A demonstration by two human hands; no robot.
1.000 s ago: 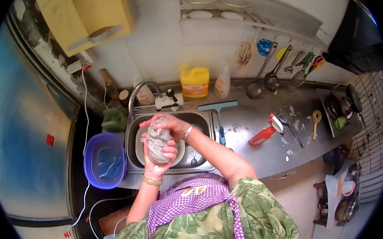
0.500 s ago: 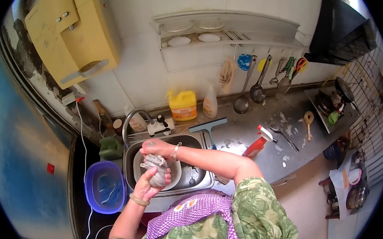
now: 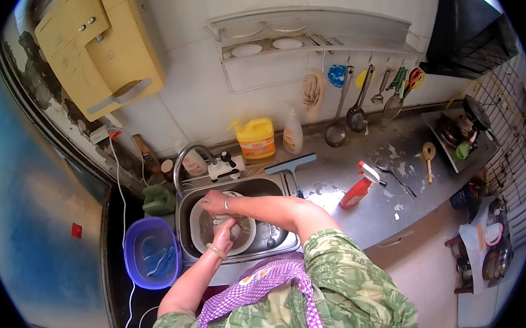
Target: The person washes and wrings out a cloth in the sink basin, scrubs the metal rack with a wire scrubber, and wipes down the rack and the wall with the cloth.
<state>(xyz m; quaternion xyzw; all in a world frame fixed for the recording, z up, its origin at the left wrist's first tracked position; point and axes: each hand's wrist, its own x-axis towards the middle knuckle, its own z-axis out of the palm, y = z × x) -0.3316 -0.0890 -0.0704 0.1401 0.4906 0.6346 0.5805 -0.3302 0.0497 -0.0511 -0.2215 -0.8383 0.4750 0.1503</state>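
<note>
A wet grey cloth (image 3: 218, 220) is bunched between my two hands, low in a whitish basin (image 3: 250, 235) that stands in the steel sink (image 3: 283, 241). My right hand (image 3: 214, 202) is closed on its upper end, the arm reaching across from the right. My left hand (image 3: 225, 234), with a bangle at the wrist, grips the lower end. Part of the cloth is hidden by my fingers. Over the sink's back left arches the faucet (image 3: 185, 158).
Left of the sink sits a purple tub (image 3: 178, 266) with blue items inside. A squeegee (image 3: 291, 165) lies at the sink's back right edge. On the counter stand a red spray bottle (image 3: 356, 193), a yellow jug (image 3: 256, 139) and a white bottle (image 3: 293, 133). Ladles (image 3: 336, 132) hang behind.
Both hands have lowered with the cloth into the basin, the left one turning downward. The whole view has shifted slightly.
</note>
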